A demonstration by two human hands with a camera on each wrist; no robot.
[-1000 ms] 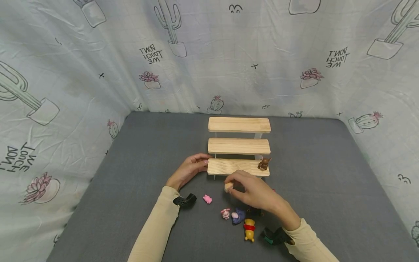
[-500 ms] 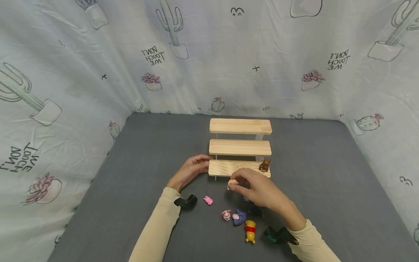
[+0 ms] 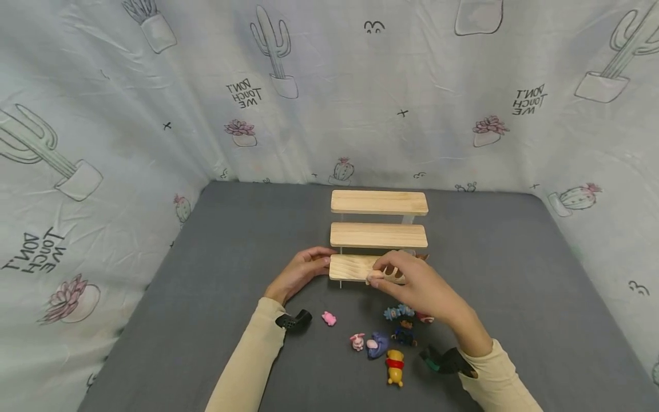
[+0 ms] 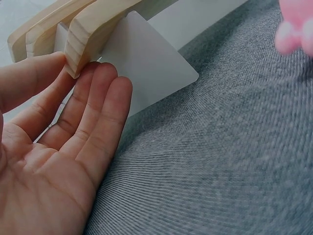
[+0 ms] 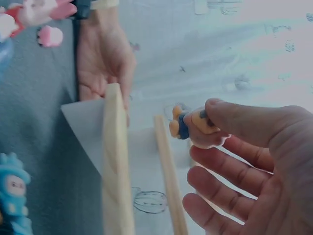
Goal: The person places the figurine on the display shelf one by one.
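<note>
Around you a pale cactus-print cloth (image 3: 319,103) hangs behind and along both sides of the dark gray tabletop (image 3: 247,229), whose woven-looking surface should give some grip. Near the middle stands a wooden stand with a top board (image 3: 379,202), middle board (image 3: 378,234) and lowest board (image 3: 352,268); the bare wood looks stiff, and its white side panel (image 4: 151,63) seems thin. Your left hand (image 3: 301,272) pinches the lowest board's left end, thumb against fingers. Your right hand (image 3: 424,292) pinches a small toy figure (image 5: 199,132) between thumb and index finger, the other fingers loosely curved. A yellow bear (image 3: 394,366), purple donkey (image 3: 378,345) and pink toy (image 3: 329,318) lie nearer you. The held figure is at the lowest board's near edge; whether it touches, you can't tell from here. Expect it to be light, hard and slightly slick: hold it round the body, leaving its base free.
</note>
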